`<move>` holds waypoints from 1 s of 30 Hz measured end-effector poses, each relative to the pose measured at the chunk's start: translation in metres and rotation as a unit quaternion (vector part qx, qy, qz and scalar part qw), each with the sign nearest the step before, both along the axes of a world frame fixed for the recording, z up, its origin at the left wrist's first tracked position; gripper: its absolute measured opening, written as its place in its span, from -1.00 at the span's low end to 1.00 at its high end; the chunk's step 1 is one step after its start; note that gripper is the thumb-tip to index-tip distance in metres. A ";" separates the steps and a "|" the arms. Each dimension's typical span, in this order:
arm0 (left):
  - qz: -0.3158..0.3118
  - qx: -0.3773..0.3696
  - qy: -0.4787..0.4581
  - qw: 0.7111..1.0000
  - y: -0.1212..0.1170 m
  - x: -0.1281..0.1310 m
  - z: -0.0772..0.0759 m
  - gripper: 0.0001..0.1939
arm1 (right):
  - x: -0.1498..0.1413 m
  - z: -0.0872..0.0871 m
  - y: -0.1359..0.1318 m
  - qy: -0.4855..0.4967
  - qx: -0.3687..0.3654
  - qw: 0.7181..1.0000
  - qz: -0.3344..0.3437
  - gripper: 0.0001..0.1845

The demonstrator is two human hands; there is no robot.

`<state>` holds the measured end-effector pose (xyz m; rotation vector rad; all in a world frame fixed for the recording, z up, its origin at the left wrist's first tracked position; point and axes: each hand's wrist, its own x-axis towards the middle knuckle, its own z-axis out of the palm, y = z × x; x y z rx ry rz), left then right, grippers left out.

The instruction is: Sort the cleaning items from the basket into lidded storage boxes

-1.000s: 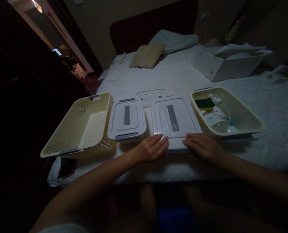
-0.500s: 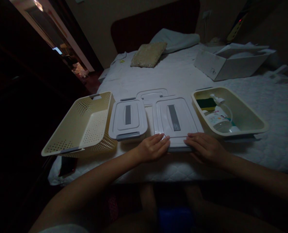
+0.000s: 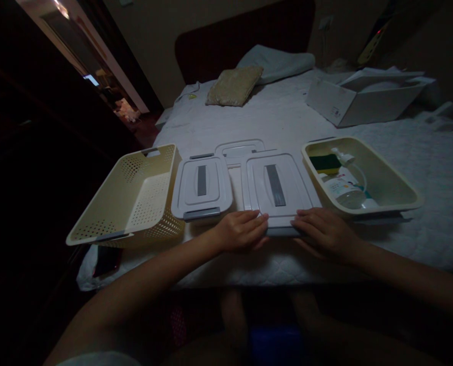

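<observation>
A larger storage box with a white lid (image 3: 293, 178) and a grey bar on top lies on the bed in front of me. My left hand (image 3: 243, 230) is at the left of its near edge, fingers over the lid and thumb lower down at the front. On the right of the same edge, my right hand (image 3: 325, 234) is placed likewise. Between them shows a grey latch strip (image 3: 283, 232). The box's body is mostly hidden. A smaller lidded box (image 3: 190, 185) with grey latches stands to the left.
A perforated cream basket (image 3: 134, 203) stands at far left. The cream bin (image 3: 390, 190) on the right holds a sponge (image 3: 324, 162) and a pump bottle (image 3: 342, 188). Behind the boxes lies another white lid (image 3: 239, 146). Further back are a cushion (image 3: 234, 86) and a white carton (image 3: 348, 104).
Both hands stay at the near edge of the larger box. Their thumbs show more clearly below the edge, and the grey strip between them looks slightly more exposed.
</observation>
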<state>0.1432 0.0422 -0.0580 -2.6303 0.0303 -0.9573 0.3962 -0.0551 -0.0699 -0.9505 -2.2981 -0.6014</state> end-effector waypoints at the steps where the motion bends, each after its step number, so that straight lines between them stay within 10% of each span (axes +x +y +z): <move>1: 0.000 -0.010 0.022 1.000 0.003 0.002 0.003 -0.76 | 0.000 0.000 0.001 0.001 0.000 1.000 0.001 -0.78; 10: 0.229 -0.152 0.094 0.957 0.070 0.061 0.040 -0.74 | -0.003 0.009 0.004 0.000 0.006 1.000 0.021 -0.80; 16: 0.366 -0.237 0.110 0.893 0.107 0.096 0.031 -0.63 | -0.004 0.034 0.020 -0.022 -0.037 0.999 0.033 -0.76; 30: 0.370 -0.257 0.090 0.888 0.110 0.090 0.018 -0.62 | -0.002 0.055 0.171 0.120 -0.253 0.930 -0.240 -0.53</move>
